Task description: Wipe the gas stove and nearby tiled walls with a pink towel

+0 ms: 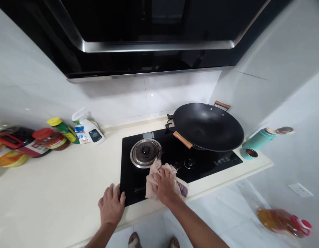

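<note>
My right hand (164,184) presses a crumpled pale pink cloth (152,179) onto the front of the black glass gas stove (133,179). Part of the cloth, with a purple patch, hangs towards the counter's front edge. My left hand (111,206) lies flat with fingers spread on the cream counter (79,193), its fingertips by the stove's left edge. Behind the cloth is the bare left burner (146,152) with its steel ring. A black wok (208,127) with wooden handles sits over the right burner, which it mostly hides. Control knobs (189,163) show just right of the cloth.
A dark range hood (154,58) overhangs the stove. Along the left wall stand a white spray bottle (92,129), a yellow-capped bottle (63,130), a red-lidded jar (51,139) and larger bottles. Turquoise containers (259,139) stand at right; an oil bottle (280,220) is on the floor.
</note>
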Demonstrator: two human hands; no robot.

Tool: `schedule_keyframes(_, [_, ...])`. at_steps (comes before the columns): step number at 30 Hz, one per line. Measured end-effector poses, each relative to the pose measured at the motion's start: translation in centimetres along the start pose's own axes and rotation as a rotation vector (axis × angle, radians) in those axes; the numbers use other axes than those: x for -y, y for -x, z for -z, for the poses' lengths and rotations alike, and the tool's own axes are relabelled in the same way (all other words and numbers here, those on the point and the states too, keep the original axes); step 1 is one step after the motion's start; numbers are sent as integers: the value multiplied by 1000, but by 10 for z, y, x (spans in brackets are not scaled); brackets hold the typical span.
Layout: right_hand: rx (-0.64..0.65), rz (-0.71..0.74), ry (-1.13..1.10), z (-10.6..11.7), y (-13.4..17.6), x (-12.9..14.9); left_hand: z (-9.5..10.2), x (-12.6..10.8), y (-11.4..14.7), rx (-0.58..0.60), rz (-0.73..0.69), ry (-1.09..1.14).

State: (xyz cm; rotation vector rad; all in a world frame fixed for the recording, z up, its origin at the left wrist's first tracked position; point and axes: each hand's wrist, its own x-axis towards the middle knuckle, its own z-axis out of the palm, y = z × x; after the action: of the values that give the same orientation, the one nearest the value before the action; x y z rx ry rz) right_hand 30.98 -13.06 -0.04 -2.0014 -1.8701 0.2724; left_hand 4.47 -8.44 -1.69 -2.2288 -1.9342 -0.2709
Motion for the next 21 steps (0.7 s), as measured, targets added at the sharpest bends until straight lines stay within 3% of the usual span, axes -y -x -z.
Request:
schedule_keyframes(7, [-17, -309, 95, 19, -83, -10, -2, 3, 3, -10, -6, 4])
schedule_keyframes(12, [16, -390, 175, 44, -142, -71, -7, 5, 5, -9, -4, 25])
schedule_keyframes(16, [0, -454, 218, 60, -170, -116, -12, 7, 7, -11, 2, 38])
schedule_keyframes(18, [-22, -457, 237, 60, -176, -120, -14, 7, 8, -17, 2, 39])
schedule_keyframes(21, [-37, -371, 256, 49, -181, -105, -17, 8, 10, -29, 5, 33])
